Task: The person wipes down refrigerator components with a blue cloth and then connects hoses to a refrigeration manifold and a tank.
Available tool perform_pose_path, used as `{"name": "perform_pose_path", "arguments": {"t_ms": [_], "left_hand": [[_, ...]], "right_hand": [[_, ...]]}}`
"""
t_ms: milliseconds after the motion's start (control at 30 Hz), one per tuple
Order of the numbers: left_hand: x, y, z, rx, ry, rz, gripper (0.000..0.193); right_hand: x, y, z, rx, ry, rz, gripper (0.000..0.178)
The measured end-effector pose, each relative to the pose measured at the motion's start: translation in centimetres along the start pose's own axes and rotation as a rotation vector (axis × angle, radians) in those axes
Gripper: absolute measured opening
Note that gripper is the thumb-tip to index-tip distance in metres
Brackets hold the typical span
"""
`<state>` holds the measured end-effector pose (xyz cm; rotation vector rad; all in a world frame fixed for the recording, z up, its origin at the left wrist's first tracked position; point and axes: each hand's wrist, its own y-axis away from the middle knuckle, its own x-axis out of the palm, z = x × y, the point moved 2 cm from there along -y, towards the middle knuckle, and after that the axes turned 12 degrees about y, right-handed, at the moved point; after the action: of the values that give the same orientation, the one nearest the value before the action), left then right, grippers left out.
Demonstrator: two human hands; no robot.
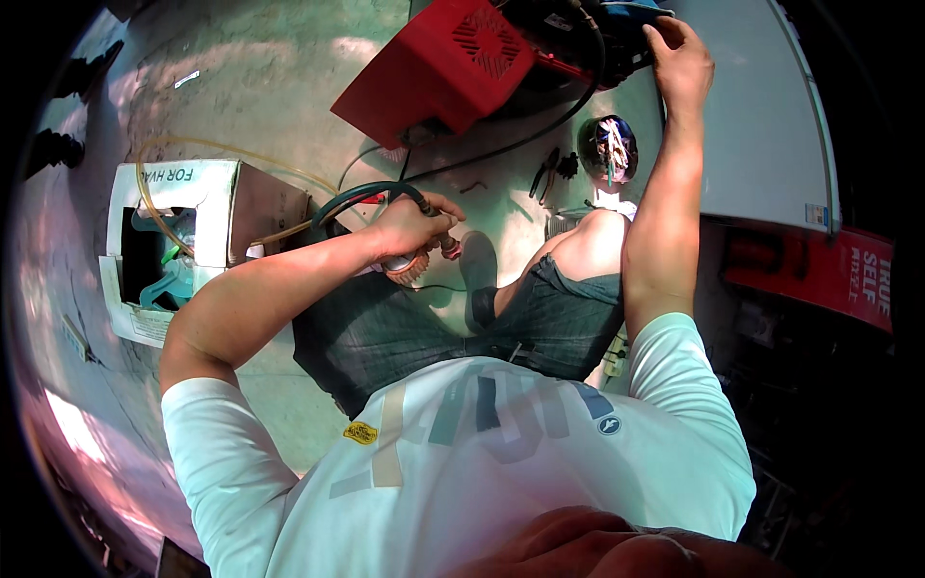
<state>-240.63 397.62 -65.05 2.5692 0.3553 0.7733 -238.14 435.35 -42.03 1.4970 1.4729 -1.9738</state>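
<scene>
My left hand point(414, 225) is closed round a gauge fitting with hoses, in front of my knees. Below its fingers shows the gauge's ridged orange-brown rim point(408, 268), beside a small red knob point(451, 249); the dial is hidden. A dark hose point(371, 192) curves from the fitting over my wrist. At the far right, my right hand point(682, 65) is raised with bent thumb and fingers at the edge of a blue and black thing point(636, 13). What those fingertips hold is too small to make out.
A red machine housing point(434, 72) with vent slots stands ahead. To the left, an open carton point(178, 241) holds a clear green-tinted container, with a yellowish hose point(241, 149) running from it. Pliers point(546, 173), a bowl of small items point(609, 149) and a pale cabinet point(756, 116) are at the right.
</scene>
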Motion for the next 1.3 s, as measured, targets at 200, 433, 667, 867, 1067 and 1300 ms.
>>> {"name": "perform_pose_path", "arguments": {"t_ms": [200, 433, 667, 867, 1067, 1300], "left_hand": [[0.3, -0.3, -0.4, 0.016, -0.051, 0.006, 0.022], [0.0, -0.1, -0.9, 0.018, -0.066, 0.016, 0.023], [0.1, 0.0, -0.8, 0.022, -0.040, 0.028, 0.025], [-0.2, -0.3, -0.5, 0.028, -0.044, 0.021, 0.024], [0.0, -0.1, -0.8, 0.036, -0.040, 0.008, 0.024], [0.1, -0.2, -0.9, 0.016, -0.058, 0.009, 0.023]], "right_hand": [[2.5, -2.6, -0.1, -0.222, 0.144, 0.104, 0.074], [-2.6, -8.1, -1.7, -0.231, -0.195, -0.282, 0.045], [-9.1, -12.9, -1.4, 0.102, -0.601, -0.372, 0.021], [-2.9, -11.0, 1.3, 0.207, -0.344, -0.293, 0.038], [4.5, -6.1, 4.6, -0.129, -0.156, 0.151, 0.064], [6.2, -5.6, 5.0, -0.250, -0.135, 0.079, 0.059]]}}
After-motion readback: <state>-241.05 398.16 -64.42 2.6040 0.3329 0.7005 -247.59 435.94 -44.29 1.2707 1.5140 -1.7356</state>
